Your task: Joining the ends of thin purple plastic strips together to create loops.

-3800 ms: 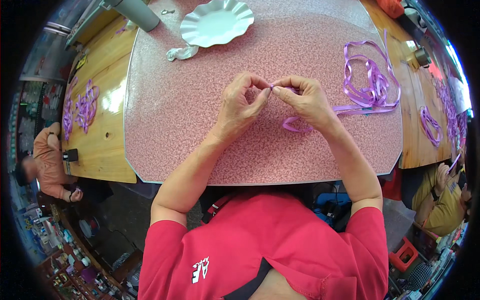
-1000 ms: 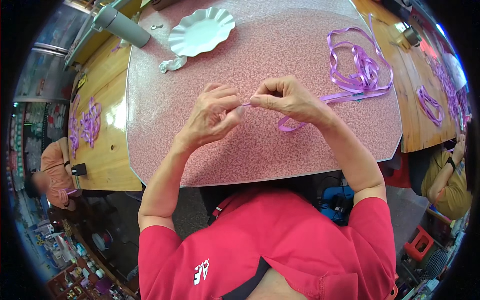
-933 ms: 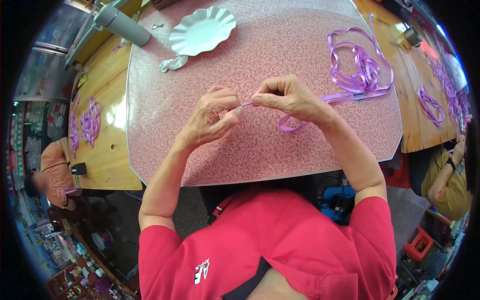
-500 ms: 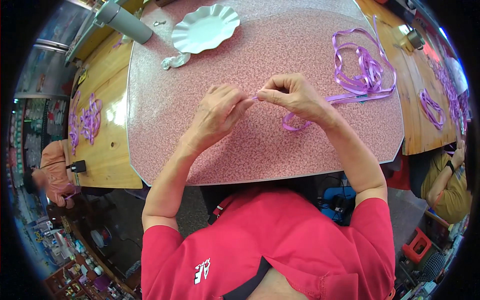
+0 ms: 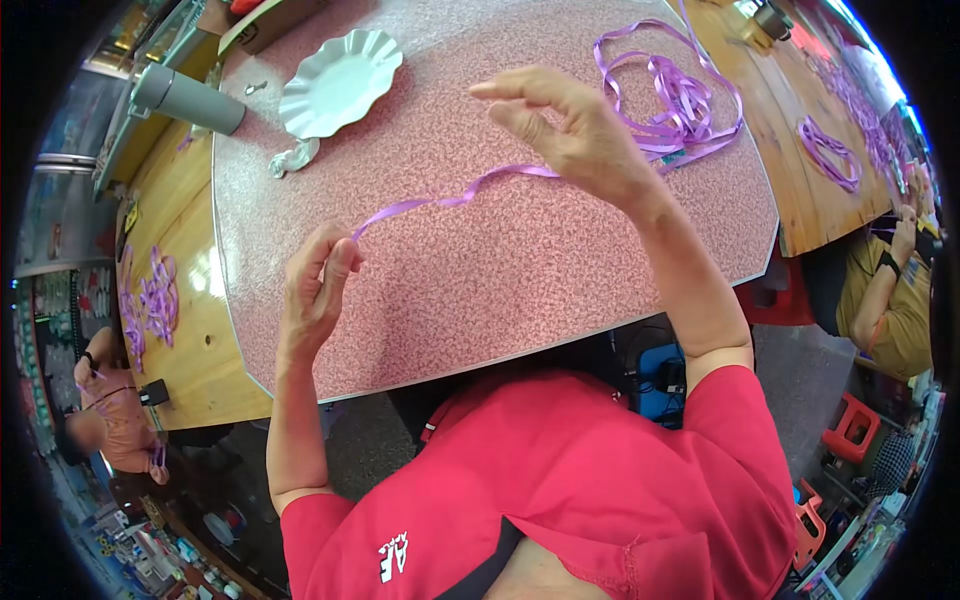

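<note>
A purple ribbon [image 5: 440,201] runs across the pink speckled tabletop. Its end is pinched between the thumb and fingers of my left hand [image 5: 321,278], low at the table's left part. From there the strip goes up to the right and passes behind my right hand [image 5: 580,133]. That hand is raised over the table with fingers stretched out and thumb apart, holding nothing visible. Beyond it lies a loose tangled heap of the same ribbon [image 5: 683,100], which the strip seems to lead toward; the link is hidden behind my right hand and wrist.
On the far left stand a white scalloped plate [image 5: 340,85], a crumpled white tissue [image 5: 293,158] and a grey tumbler [image 5: 190,98]. Wooden side tables hold more purple ribbon [image 5: 158,294] at left and a ribbon coil [image 5: 830,154] at right. One person sits at each side.
My hands were together at the middle, pinching the ribbon. Now my left hand has drawn the end left and nearer, and my right hand has opened and lifted away. The view has shifted.
</note>
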A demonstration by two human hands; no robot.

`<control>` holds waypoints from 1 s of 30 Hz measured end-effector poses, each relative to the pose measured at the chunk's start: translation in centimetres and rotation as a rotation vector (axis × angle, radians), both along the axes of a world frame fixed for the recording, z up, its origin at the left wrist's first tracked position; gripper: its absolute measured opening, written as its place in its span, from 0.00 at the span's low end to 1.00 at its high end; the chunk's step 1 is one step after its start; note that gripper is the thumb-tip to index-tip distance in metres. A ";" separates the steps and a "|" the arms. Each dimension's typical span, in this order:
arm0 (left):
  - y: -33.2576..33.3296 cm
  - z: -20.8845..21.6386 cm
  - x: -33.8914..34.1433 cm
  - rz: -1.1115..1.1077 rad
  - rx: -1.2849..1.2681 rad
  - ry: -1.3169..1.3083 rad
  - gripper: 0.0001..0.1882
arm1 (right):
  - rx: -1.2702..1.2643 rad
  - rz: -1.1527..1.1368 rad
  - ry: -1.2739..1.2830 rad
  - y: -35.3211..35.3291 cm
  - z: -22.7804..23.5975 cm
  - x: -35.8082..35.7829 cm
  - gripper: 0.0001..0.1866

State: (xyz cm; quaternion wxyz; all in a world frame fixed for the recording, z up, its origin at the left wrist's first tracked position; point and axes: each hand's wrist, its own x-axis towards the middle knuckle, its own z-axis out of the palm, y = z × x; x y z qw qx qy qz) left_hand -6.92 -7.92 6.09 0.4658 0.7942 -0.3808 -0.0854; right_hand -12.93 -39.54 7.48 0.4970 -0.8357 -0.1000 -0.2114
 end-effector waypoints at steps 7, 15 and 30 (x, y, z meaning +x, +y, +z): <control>-2.9 2.1 -3.0 -0.079 0.062 -0.028 0.09 | -0.125 0.199 -0.275 8.9 -0.4 -3.1 0.15; -2.6 2.8 -3.6 -0.116 0.056 0.078 0.08 | 0.147 0.228 -0.012 8.9 -1.4 -5.3 0.05; -1.7 1.3 -3.1 -0.342 0.085 0.034 0.04 | 0.257 0.342 0.166 8.3 -1.9 -5.8 0.06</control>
